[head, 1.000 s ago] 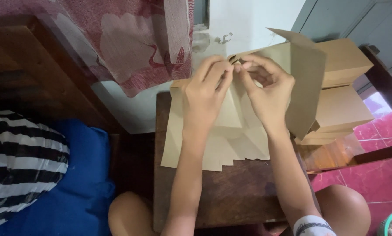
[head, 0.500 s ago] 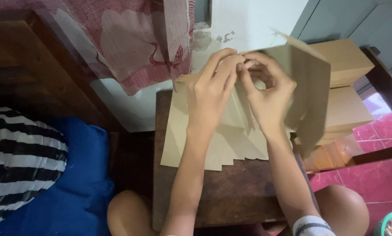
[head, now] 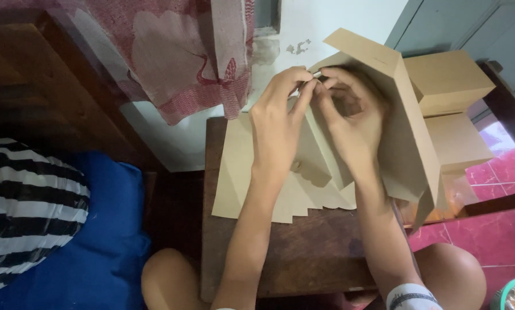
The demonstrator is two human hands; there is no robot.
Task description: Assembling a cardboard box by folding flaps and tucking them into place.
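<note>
My left hand (head: 280, 117) and my right hand (head: 352, 117) meet fingertip to fingertip over a small wooden table (head: 303, 258). Both pinch the upper edge of a brown cardboard box piece (head: 404, 115) that is half folded, its big flap standing up to the right of my right hand. Under my hands lies a stack of flat brown cardboard sheets (head: 240, 178) with a stepped lower edge. My fingers hide the fold I am gripping.
Finished brown boxes (head: 447, 80) are stacked at the right, one (head: 458, 143) lower down. A red patterned cloth (head: 182, 57) hangs at the back. A blue cushion (head: 102, 229) and a striped fabric (head: 22, 201) lie at left. My knees (head: 171, 278) flank the table above a red tiled floor (head: 498, 229).
The box piece has tipped further up and right, its flap now standing higher. Both hands stayed pinched together at its upper edge and shifted slightly upward.
</note>
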